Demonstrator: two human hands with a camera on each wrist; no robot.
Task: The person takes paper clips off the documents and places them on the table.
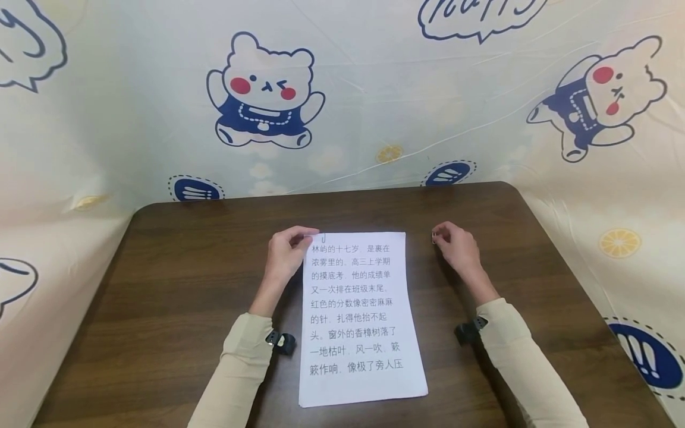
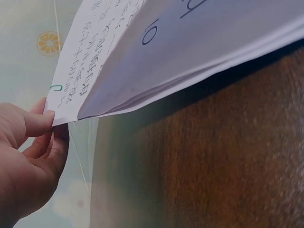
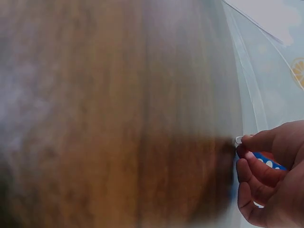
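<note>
A stack of white paper sheets (image 1: 369,387) printed with large characters lies before me. My left hand (image 1: 285,252) pinches its top left corner between thumb and fingers. Beside those fingers a green paper clip (image 2: 57,88) sits on the top edge of the sheets. In the left wrist view the sheets fan slightly apart along their side. To the right of the stack, apart from it, my right hand (image 1: 459,246) pinches a small pale paper clip (image 3: 238,140) between thumb and index finger. Its other fingers are curled, and part of the clip is hidden by the fingertips.
The dark brown wooden table (image 1: 176,297) has rounded far corners. Behind it hangs a pale cloth (image 1: 369,101) with printed bears and orange slices. A black wrist device (image 1: 280,342) sits at the left cuff, another (image 1: 471,330) at the right.
</note>
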